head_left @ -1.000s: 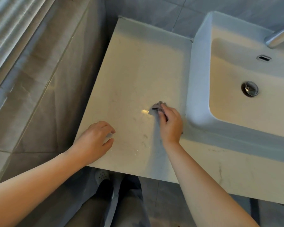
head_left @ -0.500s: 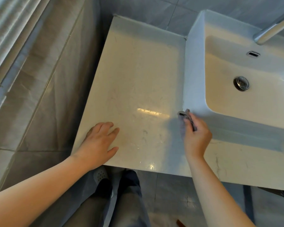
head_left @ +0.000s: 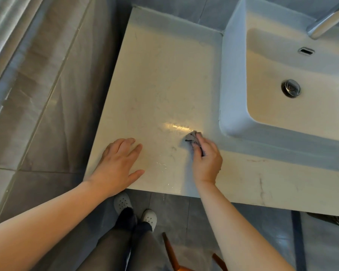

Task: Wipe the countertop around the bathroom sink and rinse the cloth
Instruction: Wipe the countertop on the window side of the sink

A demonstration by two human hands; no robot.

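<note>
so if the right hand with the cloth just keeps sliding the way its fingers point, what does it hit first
Probably nothing soon. The right hand holds the cloth pointing up and slightly left, over bare countertop, passing left of the sink. The back wall would likely come first.

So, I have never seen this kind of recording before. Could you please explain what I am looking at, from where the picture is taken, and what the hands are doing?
There is no machine here. A person wears a camera on the head, and it looks forward and down, so you see their own arms and, at the bottom, their feet in pale shoes. The pale surface is a bathroom countertop. On its right side sits a white sink with a metal drain and part of a faucet. The left hand lies flat and open on the countertop near its front edge, holding nothing. The right hand grips a small bunched grey cloth and presses it on the countertop near the sink's front corner. No other loose object lies on the countertop.
</note>
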